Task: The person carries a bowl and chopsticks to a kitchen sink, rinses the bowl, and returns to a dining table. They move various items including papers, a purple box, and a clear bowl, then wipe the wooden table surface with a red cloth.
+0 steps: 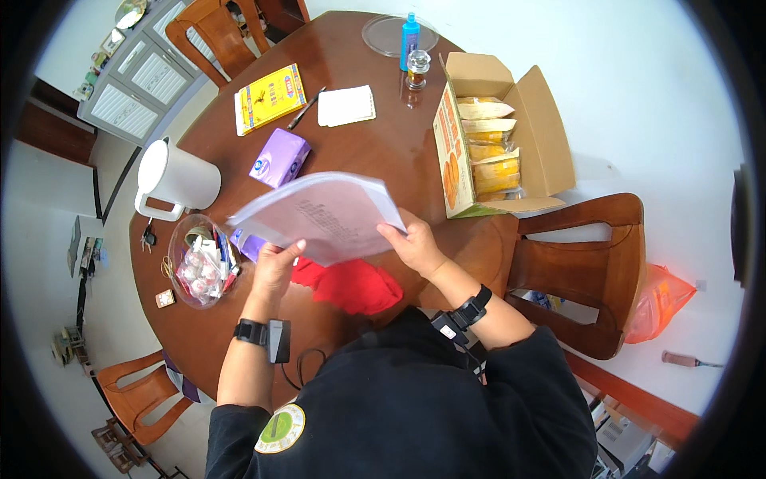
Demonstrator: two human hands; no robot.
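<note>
Both hands hold a translucent plastic document sleeve above the table, tilted, with printed text showing through it. My left hand grips its lower left edge, thumb on top. Pinching the right edge is my right hand. Under the sleeve lies a crumpled red cloth, beside a purple packet that the sleeve partly hides. Just beyond the sleeve a purple tissue pack rests on the table. Farther back are a yellow booklet, a black pen and a stack of white paper.
On the round wooden table stand a white electric kettle, a clear bowl of small items, a blue bottle, a glass jar and an opened cardboard box of packaged food. A wooden chair stands at the right.
</note>
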